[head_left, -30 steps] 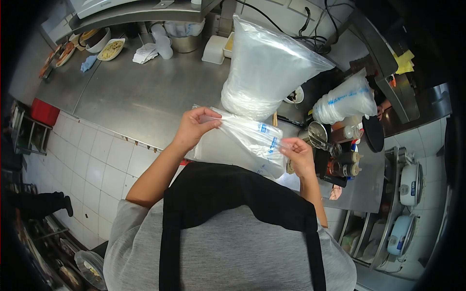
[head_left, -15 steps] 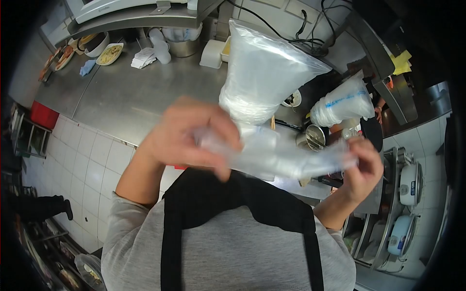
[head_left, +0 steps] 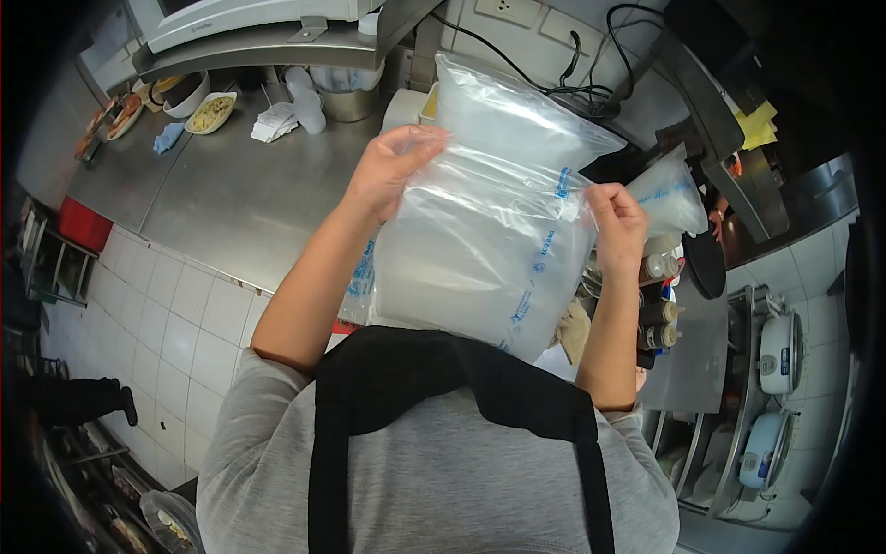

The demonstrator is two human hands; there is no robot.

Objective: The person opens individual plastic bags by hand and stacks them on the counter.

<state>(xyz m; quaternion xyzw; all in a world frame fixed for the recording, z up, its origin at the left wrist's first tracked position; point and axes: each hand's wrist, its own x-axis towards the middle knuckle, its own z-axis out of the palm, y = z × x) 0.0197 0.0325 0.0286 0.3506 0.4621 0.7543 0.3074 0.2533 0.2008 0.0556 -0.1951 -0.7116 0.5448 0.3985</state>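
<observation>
A clear plastic bag (head_left: 480, 258) with blue printing hangs stretched between my two hands, its lower part reaching down near my apron. My left hand (head_left: 399, 168) pinches its upper left corner. At the upper right edge, my right hand (head_left: 618, 217) grips the plastic between thumb and fingers. Directly behind stands a large clear plastic sack (head_left: 517, 106), its lower part hidden by the bag. Farther right, past my right hand, is a smaller clear bag (head_left: 669, 194) with blue print.
A steel counter (head_left: 249, 185) runs to the left, bearing a dish of food (head_left: 211, 113), white papers (head_left: 274, 122) and a blue cloth (head_left: 169, 134). Jars (head_left: 659, 323) and a tan cloth (head_left: 574, 332) lie near my right forearm. Black cables (head_left: 577, 90) hang behind the large sack.
The bunched, blurred plastic is now spread out flat between my hands. Both hands have moved up and forward, and the bag now covers the large sack's lower part.
</observation>
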